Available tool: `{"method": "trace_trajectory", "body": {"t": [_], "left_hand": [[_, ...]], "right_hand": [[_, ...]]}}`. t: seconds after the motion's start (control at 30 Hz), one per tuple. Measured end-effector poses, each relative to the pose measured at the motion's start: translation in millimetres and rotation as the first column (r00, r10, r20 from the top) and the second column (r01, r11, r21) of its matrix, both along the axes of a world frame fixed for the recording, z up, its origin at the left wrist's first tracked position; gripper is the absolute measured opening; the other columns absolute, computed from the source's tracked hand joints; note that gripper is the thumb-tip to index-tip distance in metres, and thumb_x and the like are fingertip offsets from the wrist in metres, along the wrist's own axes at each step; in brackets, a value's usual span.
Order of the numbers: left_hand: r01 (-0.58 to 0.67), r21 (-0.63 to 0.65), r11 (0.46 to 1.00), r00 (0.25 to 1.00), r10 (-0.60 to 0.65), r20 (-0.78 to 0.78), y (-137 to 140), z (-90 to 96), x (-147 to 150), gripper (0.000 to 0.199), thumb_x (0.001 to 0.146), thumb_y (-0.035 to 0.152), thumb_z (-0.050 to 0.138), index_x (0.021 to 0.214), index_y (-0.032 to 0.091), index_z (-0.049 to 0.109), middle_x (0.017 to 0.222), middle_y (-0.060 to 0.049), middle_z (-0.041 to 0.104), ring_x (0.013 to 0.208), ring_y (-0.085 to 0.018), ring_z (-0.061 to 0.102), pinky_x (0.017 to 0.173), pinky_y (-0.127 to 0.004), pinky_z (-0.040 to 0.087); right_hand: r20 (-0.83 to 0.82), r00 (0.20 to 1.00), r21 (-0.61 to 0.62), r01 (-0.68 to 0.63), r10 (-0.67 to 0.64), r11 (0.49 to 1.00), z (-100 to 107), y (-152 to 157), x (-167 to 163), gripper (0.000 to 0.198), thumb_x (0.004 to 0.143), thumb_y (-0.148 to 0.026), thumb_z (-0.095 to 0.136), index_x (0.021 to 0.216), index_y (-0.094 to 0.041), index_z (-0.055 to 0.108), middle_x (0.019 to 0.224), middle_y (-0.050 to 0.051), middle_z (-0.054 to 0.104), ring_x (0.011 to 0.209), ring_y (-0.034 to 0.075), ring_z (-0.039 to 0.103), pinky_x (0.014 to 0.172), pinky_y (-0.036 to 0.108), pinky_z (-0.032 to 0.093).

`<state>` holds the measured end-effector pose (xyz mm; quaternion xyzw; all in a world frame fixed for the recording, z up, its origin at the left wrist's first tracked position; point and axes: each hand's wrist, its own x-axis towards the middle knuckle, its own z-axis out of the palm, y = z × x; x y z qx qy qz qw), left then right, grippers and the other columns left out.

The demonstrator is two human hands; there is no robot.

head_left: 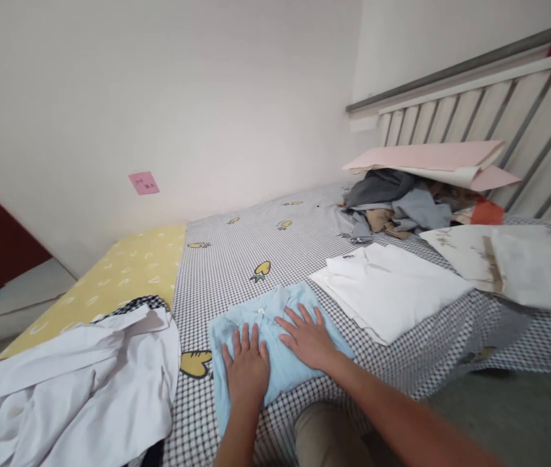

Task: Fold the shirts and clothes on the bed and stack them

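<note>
A light blue shirt, folded into a rough rectangle with its collar and a button toward the wall, lies on the checked bedsheet. My left hand rests flat on the shirt's left part, fingers stretched out. On its right part lies my right hand, palm down with the fingers spread. Neither hand grips the cloth. Just right of the blue shirt is a folded white shirt. A loose, crumpled white shirt is spread at the left.
Grey and brown clothes are heaped at the back right under a pink sheet. A stained white bag or cloth lies near the right edge. Behind stand a radiator and a pipe. A pink note is on the wall.
</note>
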<state>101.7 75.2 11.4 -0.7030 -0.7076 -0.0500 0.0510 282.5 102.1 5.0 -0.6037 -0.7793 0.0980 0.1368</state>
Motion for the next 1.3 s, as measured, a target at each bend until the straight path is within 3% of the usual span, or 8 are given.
{"method": "trace_trajectory", "body": {"t": [0.17,0.6,0.8,0.93,1.03,1.13,1.23,1.3], "left_hand": [[0.007,0.033,0.999,1.000,-0.006,-0.020,1,-2.8,-2,0.055,0.103,0.033,0.029,0.156,0.025,0.040,0.165,-0.006,0.034,0.153,-0.033,0.033,0.123,-0.065,0.023],[0.001,-0.005,1.000,1.000,-0.001,-0.006,1,0.6,0,0.056,0.103,0.034,0.029,0.157,0.024,0.039,0.166,-0.006,0.032,0.154,-0.032,0.030,0.124,-0.065,0.020],[0.014,-0.012,1.000,0.997,-0.013,0.079,3,2.5,-2,0.056,0.102,0.034,0.030,0.156,0.024,0.042,0.166,-0.008,0.035,0.154,-0.033,0.030,0.124,-0.066,0.019],[0.051,-0.080,0.995,0.964,-0.028,0.263,-4,13.1,-11,0.054,0.100,0.030,0.036,0.151,0.021,0.049,0.164,-0.011,0.038,0.153,-0.032,0.032,0.124,-0.066,0.016],[0.103,-0.052,0.993,0.933,-0.078,0.351,-18,23.7,-30,0.047,0.096,0.025,0.044,0.139,0.022,0.062,0.154,-0.008,0.055,0.144,-0.025,0.047,0.124,-0.050,0.029],[0.090,0.014,0.996,0.918,-0.088,0.387,-35,33.5,-54,0.039,0.096,0.022,0.044,0.120,0.024,0.074,0.142,-0.004,0.066,0.129,-0.016,0.061,0.115,-0.030,0.042],[-0.007,0.095,0.995,0.907,-0.034,0.420,-44,40.1,-74,0.039,0.096,0.019,0.041,0.114,0.021,0.075,0.140,-0.008,0.066,0.125,-0.017,0.063,0.111,-0.030,0.046],[-0.095,0.133,0.987,0.895,0.026,0.445,-43,41.8,-83,0.041,0.096,0.017,0.038,0.118,0.019,0.073,0.143,-0.010,0.062,0.127,-0.019,0.062,0.111,-0.032,0.046]], "right_hand": [[-0.012,1.000,-0.025,0.001,-0.002,1.000,6,0,1,0.058,0.103,-0.064,0.028,0.156,-0.044,0.041,0.168,-0.003,0.031,0.158,0.033,0.015,0.123,0.065,0.001],[0.004,1.000,0.004,0.014,-0.014,1.000,0,0,0,0.059,0.103,-0.063,0.029,0.157,-0.043,0.038,0.168,-0.002,0.032,0.157,0.032,0.016,0.123,0.065,0.003],[-0.020,1.000,0.017,0.021,-0.021,1.000,-1,2,0,0.059,0.103,-0.063,0.029,0.157,-0.041,0.040,0.167,-0.002,0.034,0.156,0.033,0.019,0.123,0.064,0.005],[-0.008,1.000,0.014,0.000,0.000,1.000,0,0,-1,0.058,0.103,-0.062,0.029,0.157,-0.041,0.040,0.167,-0.002,0.034,0.156,0.033,0.020,0.123,0.065,0.007],[0.038,0.999,-0.006,0.001,-0.001,1.000,4,-2,-4,0.058,0.103,-0.060,0.031,0.157,-0.041,0.040,0.167,0.000,0.035,0.156,0.034,0.021,0.122,0.066,0.009],[0.087,0.996,-0.038,0.005,-0.002,0.999,8,-1,-4,0.056,0.103,-0.056,0.034,0.156,-0.040,0.042,0.166,0.001,0.037,0.155,0.035,0.025,0.120,0.067,0.012],[0.063,0.997,-0.043,-0.045,0.047,0.998,9,1,7,0.053,0.100,-0.045,0.041,0.153,-0.039,0.047,0.163,0.003,0.042,0.152,0.032,0.033,0.120,0.065,0.019],[-0.002,0.998,0.016,-0.067,0.067,0.998,7,2,21,0.054,0.098,-0.038,0.045,0.151,-0.036,0.050,0.162,0.005,0.045,0.148,0.028,0.041,0.119,0.058,0.026]]}}
